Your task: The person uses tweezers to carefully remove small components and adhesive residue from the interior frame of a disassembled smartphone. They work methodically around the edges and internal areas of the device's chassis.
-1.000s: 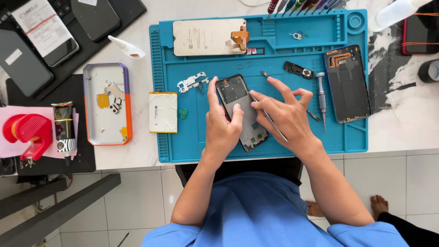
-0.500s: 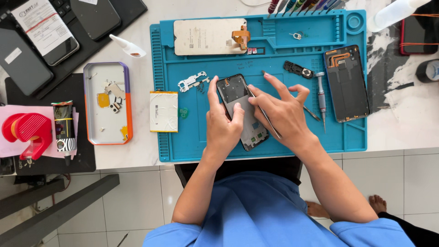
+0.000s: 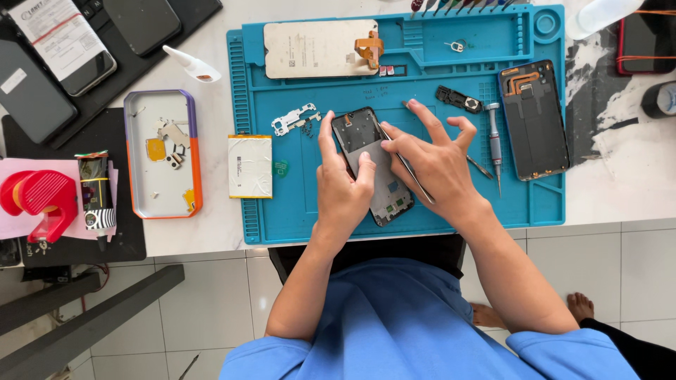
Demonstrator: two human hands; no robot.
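**A:** What lies at the centre of the figure?

**B:** An opened phone (image 3: 372, 163), back cover off, lying tilted on the blue work mat (image 3: 296, 204) near the mat's front edge. The left hand (image 3: 343, 188) clasps its left side, index finger along the upper edge and thumb pressed on the inner frame.

**A:** And the other hand?

**B:** The right hand (image 3: 438, 163) grips a thin metal tool (image 3: 407, 167) between thumb and forefinger. The tool's tip meets the phone's right edge near the top; the remaining fingers are spread above the mat.

**A:** What sits just beside the hands?

**B:** To the right, a screwdriver (image 3: 494, 144) lies upright on the mat, with a small black component (image 3: 458, 99) above it. A dark back cover (image 3: 535, 119) rests further right, inside face up. To the left, a white metal bracket (image 3: 294, 118) lies near the phone's upper corner.

**A:** And farther out?

**B:** A detached screen (image 3: 317, 48), back side up with an orange flex cable, occupies the mat's top. A pale battery (image 3: 250, 166) overlaps the mat's left edge. Beyond it stands a phone case (image 3: 162, 204) with an orange-and-purple rim, serving as a parts tray. A red tape dispenser (image 3: 39, 200) sits at the far left, and several other phones (image 3: 144, 24) lie at the upper left.
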